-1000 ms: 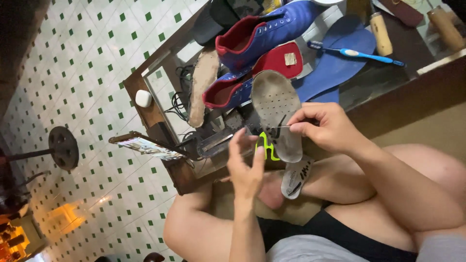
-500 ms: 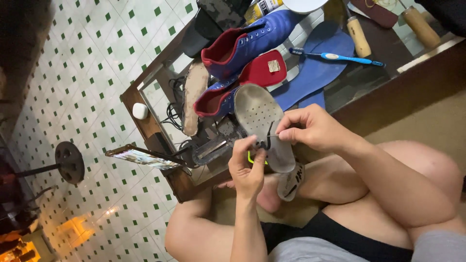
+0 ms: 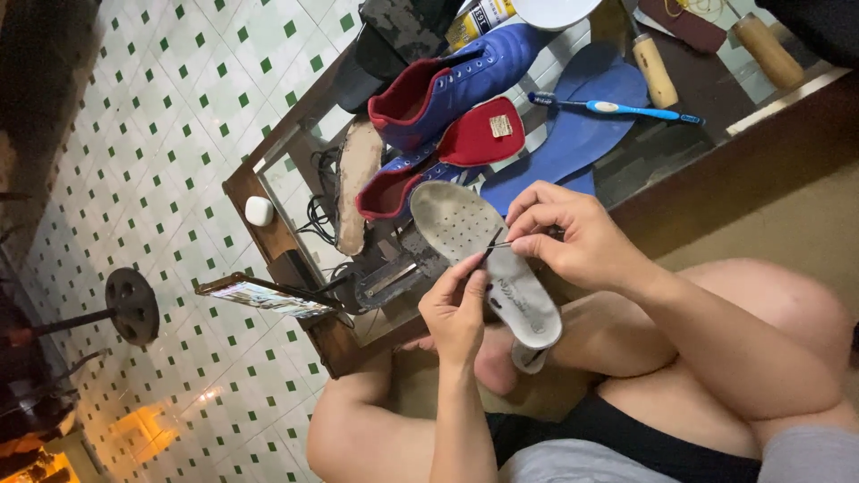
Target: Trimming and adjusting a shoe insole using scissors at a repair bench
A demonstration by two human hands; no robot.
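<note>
Grey insole (image 3: 483,255) at bench (image 3: 716,192) near edge, left hand (image 3: 456,309) gripping its side, right hand (image 3: 568,233) pinching thin dark tool (image 3: 492,243) on it.

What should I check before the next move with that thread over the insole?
1. Left hand pinches the lower end of the thread: ok.
2. Right hand pinches the upper end: ok.
3. Thread taut between the hands: ok.
4. Insole steady: cannot tell, its support is hidden by the hands.
5. Needle on the thread: cannot tell, too small.
6. Blue shoe and toothbrush apart from the hands: ok.
</note>
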